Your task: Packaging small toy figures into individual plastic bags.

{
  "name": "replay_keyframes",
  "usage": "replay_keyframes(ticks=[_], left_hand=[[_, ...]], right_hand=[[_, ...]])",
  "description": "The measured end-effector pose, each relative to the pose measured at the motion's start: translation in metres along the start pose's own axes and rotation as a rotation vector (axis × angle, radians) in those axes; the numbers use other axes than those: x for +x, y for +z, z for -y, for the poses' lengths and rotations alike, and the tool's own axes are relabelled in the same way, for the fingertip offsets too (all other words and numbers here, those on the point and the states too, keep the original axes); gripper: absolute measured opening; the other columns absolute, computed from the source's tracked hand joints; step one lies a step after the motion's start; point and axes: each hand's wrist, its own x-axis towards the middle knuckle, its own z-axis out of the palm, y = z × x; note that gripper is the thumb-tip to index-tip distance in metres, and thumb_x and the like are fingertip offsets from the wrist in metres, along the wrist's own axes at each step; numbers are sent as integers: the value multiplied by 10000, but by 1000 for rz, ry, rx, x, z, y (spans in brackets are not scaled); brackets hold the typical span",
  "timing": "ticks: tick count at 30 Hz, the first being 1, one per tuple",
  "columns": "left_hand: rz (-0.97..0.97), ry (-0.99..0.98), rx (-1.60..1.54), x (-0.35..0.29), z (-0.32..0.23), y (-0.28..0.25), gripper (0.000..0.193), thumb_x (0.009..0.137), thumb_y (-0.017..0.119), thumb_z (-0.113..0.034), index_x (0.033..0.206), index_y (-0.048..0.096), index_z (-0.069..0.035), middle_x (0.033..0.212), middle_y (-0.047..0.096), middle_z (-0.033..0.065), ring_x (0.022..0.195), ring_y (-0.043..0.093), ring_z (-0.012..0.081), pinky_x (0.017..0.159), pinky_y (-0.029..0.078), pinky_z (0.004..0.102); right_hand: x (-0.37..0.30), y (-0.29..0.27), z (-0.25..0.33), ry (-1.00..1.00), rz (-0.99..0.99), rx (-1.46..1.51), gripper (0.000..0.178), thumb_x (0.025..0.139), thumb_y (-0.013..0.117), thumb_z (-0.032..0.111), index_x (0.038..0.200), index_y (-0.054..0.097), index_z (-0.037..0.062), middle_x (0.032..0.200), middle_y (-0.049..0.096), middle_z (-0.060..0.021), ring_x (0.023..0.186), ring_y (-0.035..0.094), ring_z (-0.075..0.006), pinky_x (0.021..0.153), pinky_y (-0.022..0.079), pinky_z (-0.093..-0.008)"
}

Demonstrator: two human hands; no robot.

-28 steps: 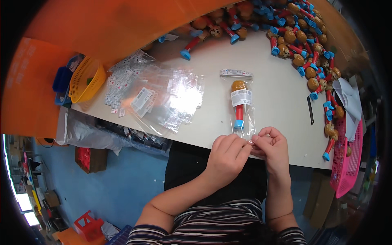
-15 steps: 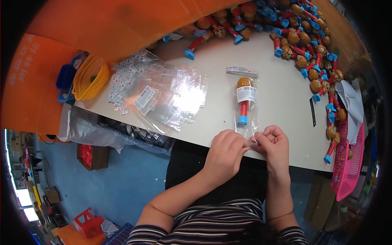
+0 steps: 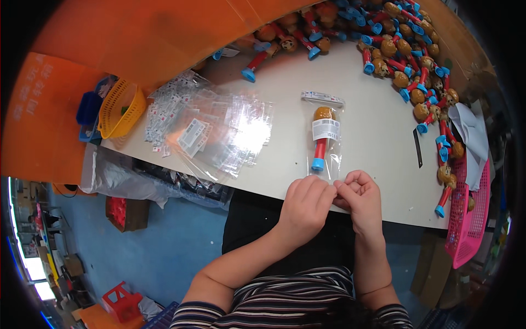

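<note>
A clear plastic bag [image 3: 333,159] lies on the white table with a figure-topped toy tube [image 3: 320,148] inside it. The tube has a brown head, a red body and a blue foot, and a white label [image 3: 326,130] shows across it. My left hand [image 3: 308,207] pinches the bag's near end at the table's front edge. Close beside it, my right hand [image 3: 359,200] pinches the same end between thumb and curled fingers. The fingertips of both hands nearly meet, and the bit of plastic between them is mostly hidden.
Flat clear bags [image 3: 224,131] with printed tops lie in a heap at left, by a yellow basket [image 3: 121,109]. Many similar toys [image 3: 402,49] are piled along the far right. A black blade-like strip [image 3: 418,148], white paper [image 3: 470,140] and a pink basket [image 3: 468,219] are at right.
Both hands have shifted slightly along the bag's near end and drawn closer together. The toy inside has tilted a little, its foot swinging left.
</note>
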Motion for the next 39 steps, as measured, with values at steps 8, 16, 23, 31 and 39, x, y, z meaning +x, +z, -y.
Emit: replay_keyframes(ticks=[8,16,23,31,39], left_hand=[[59,-151,-271,5,7,-2,132,771,678,0,885,618,-25,864,596,106,874,575,328,783,456,402],[221,-736,-979,-3,26,-51,35,957,573,-45,936,573,-17,940,557,19,876,503,90,805,405,228],[-479,-795,-1158,-3,139,-155,129,999,558,-189,966,541,-65,940,536,23,885,530,142,771,440,278],[-734,-729,362,50,372,-298,210,899,629,-177,854,692,18,809,700,82,707,639,202,668,504,317],[-461,-427,953,79,322,-262,168,842,644,-199,832,722,-50,842,713,158,817,693,327,697,536,425]], right_hand=[[3,-2,-6,-63,-29,41,154,903,617,-38,880,487,41,801,664,-87,733,685,-134,698,599,-257],[15,-7,0,-56,-103,34,186,898,614,-32,874,450,50,816,652,-105,749,679,-159,720,606,-289],[16,-19,2,-36,-48,-39,162,893,594,-47,925,459,37,768,635,-109,672,647,-172,660,579,-277],[10,-16,-4,-56,-4,-74,134,906,587,-25,960,480,37,765,643,-93,683,649,-150,654,551,-259],[2,-21,-1,-67,-76,-147,137,917,594,6,1018,505,25,825,627,-68,746,635,-141,716,570,-296]])
